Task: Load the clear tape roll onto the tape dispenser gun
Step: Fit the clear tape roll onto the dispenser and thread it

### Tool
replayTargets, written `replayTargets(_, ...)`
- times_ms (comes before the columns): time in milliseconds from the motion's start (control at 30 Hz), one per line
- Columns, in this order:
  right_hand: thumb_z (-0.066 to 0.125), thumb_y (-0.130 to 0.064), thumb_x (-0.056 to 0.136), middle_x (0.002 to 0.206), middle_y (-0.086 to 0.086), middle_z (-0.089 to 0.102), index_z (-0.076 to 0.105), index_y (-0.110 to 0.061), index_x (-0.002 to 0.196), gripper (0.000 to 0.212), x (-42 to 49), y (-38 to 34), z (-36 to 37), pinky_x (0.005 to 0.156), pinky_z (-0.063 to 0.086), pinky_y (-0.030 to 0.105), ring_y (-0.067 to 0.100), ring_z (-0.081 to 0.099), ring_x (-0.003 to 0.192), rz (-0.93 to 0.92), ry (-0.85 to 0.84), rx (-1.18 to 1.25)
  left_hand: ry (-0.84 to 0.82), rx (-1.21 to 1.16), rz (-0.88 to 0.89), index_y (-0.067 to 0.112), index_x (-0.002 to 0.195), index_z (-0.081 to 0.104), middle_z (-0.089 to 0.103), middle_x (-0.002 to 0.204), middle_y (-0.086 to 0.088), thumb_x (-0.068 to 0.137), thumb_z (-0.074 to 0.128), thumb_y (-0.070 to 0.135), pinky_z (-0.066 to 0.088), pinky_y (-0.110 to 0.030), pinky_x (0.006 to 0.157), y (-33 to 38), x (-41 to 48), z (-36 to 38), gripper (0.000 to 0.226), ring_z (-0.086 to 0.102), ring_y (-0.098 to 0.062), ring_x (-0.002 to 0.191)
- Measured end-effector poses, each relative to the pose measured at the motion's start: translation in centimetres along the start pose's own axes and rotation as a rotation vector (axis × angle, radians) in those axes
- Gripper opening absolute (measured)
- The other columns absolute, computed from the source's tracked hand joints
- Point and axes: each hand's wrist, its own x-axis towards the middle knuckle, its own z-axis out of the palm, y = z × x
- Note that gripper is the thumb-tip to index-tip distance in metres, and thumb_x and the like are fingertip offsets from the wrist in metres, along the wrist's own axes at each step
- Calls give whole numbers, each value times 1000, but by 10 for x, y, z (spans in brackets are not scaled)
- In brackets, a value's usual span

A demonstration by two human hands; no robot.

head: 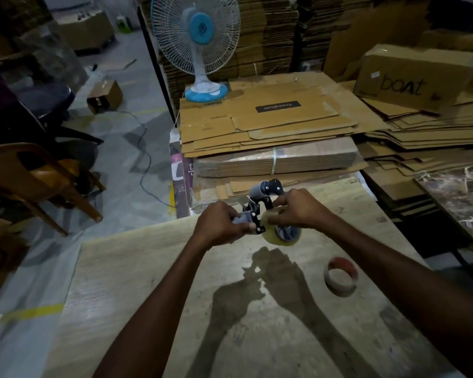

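Clear tape roll sits around the grey hub of the tape dispenser gun, held in the air above the surface near its far edge. Left hand grips the gun's front end; right hand curls its fingers over the roll's top. A second, red-cored roll lies flat toward the right edge.
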Motion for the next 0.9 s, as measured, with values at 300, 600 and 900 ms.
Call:
replayTargets(300,82,-47,74,100,-2,77,78,-22,110,44,-11,-3,18,76,46,23,4,61,84,13,277,50,16,-62,35,0,61,65,40,50,1,76,84,53,27,-32,53,3,-1,-6,58,36,-16,51)
replayTargets(600,86,-37,75,101,-5,73,74,-18,105,37,-20,-6,12,77,58,26,6,67,87,42,261,267,61,-7,29,2,63,68,38,49,5,74,85,52,25,-28,50,9,-6,-5,53,35,-14,51)
replayTargets(900,73,-39,72,66,-6,67,77,-21,72,18,-8,-13,17,57,58,34,16,63,66,229,407,37,149,63,55,24,43,40,30,45,9,70,88,52,19,-25,47,18,-13,4,61,26,-9,46)
